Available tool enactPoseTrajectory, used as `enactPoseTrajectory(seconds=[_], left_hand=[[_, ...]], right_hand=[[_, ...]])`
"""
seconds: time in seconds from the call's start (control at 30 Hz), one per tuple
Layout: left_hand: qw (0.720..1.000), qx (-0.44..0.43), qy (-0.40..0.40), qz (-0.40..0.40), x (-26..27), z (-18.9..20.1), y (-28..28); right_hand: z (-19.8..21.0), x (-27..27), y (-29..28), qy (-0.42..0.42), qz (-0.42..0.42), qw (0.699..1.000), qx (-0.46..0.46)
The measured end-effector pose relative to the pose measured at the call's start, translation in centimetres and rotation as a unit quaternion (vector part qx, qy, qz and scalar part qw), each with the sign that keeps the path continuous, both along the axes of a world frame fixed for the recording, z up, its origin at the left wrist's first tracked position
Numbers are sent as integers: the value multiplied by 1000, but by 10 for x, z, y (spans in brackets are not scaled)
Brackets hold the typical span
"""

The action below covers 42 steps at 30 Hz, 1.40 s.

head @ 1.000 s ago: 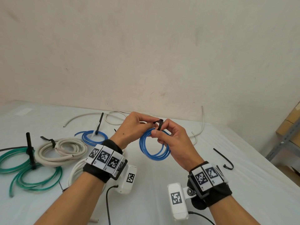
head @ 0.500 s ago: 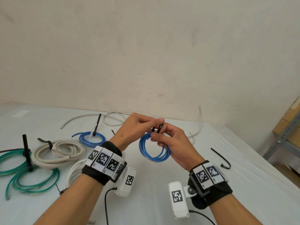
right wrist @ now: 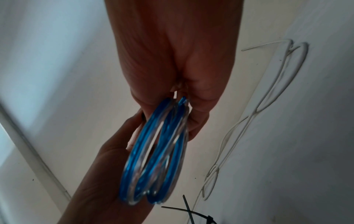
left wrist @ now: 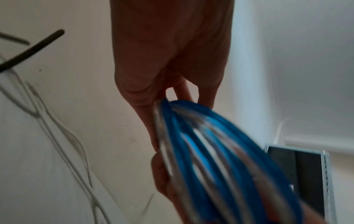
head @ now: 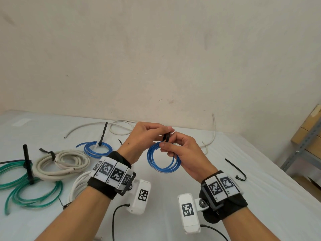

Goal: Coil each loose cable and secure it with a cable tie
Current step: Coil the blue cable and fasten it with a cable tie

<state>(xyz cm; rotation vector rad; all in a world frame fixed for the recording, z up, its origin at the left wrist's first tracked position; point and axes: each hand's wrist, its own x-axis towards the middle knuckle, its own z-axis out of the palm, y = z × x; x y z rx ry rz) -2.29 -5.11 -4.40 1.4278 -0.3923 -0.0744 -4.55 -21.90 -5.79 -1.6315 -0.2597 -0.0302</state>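
I saw one blue coil (head: 163,159) held up in the air above the table (head: 225,197), hanging from both hands near the middle of my view. A black cable tie (head: 167,136) sat at the top of that coil, between the fingertips of the two hands. My left hand (head: 144,136) was curled, thumb and fingers pinching the tie from the left side. My right hand (head: 184,153) was also curled, its thumb and forefinger pinching the strands of the coil just below the tie. From the wrist views the coil's loops hung down from the closed fingers, blurred, so I could not tell how far the tie was threaded.

Counting outward on the table: a second blue coil (head: 97,148) lay flat to the left with a black tie standing up from it. One beige coil (head: 60,164) lay beside it, tied. One green cable (head: 26,185) lay in loops at the far left with a black tie on it. One white coil (head: 78,185) showed partly under my left wrist. One loose white cable (head: 211,136) trailed along the back by the wall (head: 156,58). One spare black tie (head: 238,169) lay alone to the right, well apart from the hands
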Motion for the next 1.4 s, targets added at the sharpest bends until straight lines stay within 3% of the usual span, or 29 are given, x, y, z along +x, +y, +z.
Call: enactPoseTrajectory(seconds=[0.4, 0.63, 0.73, 0.93, 1.13, 1.4], left_hand=[[995, -64, 76, -31, 6, -2, 3], [996, -16, -31, -78, 4, 1, 8], [994, 42, -98, -6, 5, 1, 6], [976, 54, -187, 95, 14, -6, 5], [972, 54, -190, 130, 17, -8, 5], [966, 36, -179, 185, 23, -13, 8]], right_hand=[[1, -3, 3, 12, 0, 1000, -9], [6, -3, 1, 13, -16, 1000, 1], [7, -2, 1, 14, -21, 1000, 1], [6, -5, 4, 17, -33, 999, 18], [10, -8, 6, -39, -65, 996, -38], [7, -14, 11, -63, -33, 996, -56]])
